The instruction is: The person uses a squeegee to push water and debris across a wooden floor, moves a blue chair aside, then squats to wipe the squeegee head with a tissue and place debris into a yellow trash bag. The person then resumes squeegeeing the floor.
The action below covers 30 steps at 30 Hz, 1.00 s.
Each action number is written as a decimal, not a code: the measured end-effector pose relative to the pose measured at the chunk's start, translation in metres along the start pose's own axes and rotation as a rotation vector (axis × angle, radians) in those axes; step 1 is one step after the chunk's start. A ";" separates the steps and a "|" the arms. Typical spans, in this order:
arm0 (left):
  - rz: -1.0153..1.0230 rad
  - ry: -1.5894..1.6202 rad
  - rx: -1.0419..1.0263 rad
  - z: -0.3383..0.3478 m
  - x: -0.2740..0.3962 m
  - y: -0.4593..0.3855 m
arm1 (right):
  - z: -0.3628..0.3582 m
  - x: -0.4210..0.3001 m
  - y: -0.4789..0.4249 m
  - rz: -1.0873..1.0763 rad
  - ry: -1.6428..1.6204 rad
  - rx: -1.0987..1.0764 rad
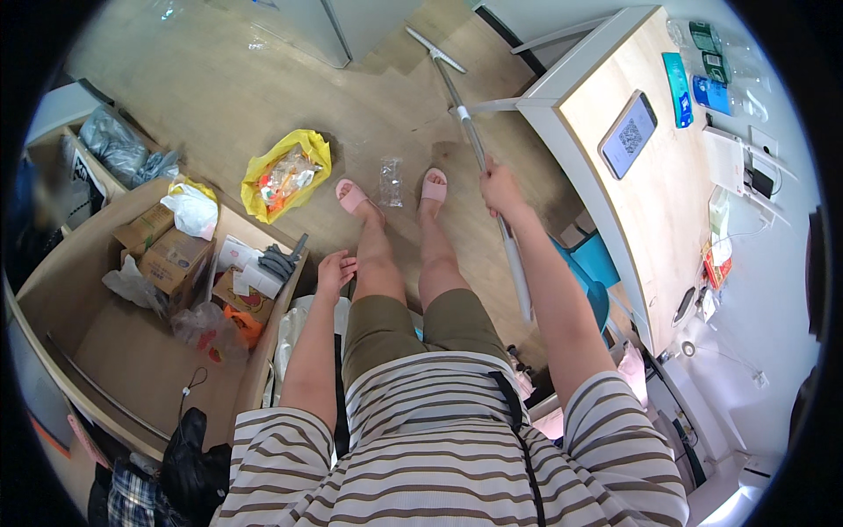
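Note:
My right hand [502, 188] is closed around the grey pole of a long-handled floor squeegee or flat mop [473, 135]. Its narrow head rests on the floor at the top, beside the desk leg. My left hand [337, 271] hangs beside my left thigh, fingers loosely apart and holding nothing. Between my pink slippers a crumpled clear plastic wrapper [391, 181] lies on the floor. A yellow plastic bag [255, 168] stands to the left of my feet, its mouth spread around clear and orange wrappers.
At the left stands an open wooden cabinet [112, 349] with cardboard boxes [178, 259] and plastic bags. On the right a desk [609, 217] bears a phone [627, 135] and plastic bottles [711, 95]; a teal chair [593, 263] is beneath it. A white door panel [309, 29] stands at the top.

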<state>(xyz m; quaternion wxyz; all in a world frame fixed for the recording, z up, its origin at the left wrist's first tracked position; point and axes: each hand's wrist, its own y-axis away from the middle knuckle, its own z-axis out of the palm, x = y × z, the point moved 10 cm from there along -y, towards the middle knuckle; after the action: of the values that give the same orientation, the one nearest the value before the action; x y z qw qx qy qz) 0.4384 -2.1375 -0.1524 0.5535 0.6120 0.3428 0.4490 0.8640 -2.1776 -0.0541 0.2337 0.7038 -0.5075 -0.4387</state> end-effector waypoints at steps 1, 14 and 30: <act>0.002 0.007 0.006 -0.001 0.001 -0.002 | 0.005 0.006 0.008 0.023 0.018 -0.016; 0.068 0.022 -0.071 0.039 0.022 -0.007 | 0.047 0.089 0.105 -0.239 0.355 0.031; 0.012 0.049 0.015 0.007 -0.005 -0.004 | 0.021 0.047 0.113 0.243 -0.153 -0.101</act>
<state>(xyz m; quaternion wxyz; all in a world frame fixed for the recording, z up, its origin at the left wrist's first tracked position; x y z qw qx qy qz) 0.4435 -2.1436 -0.1572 0.5376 0.6068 0.3558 0.4650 0.7930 -2.2608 0.0050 0.2808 0.5889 -0.5825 -0.4847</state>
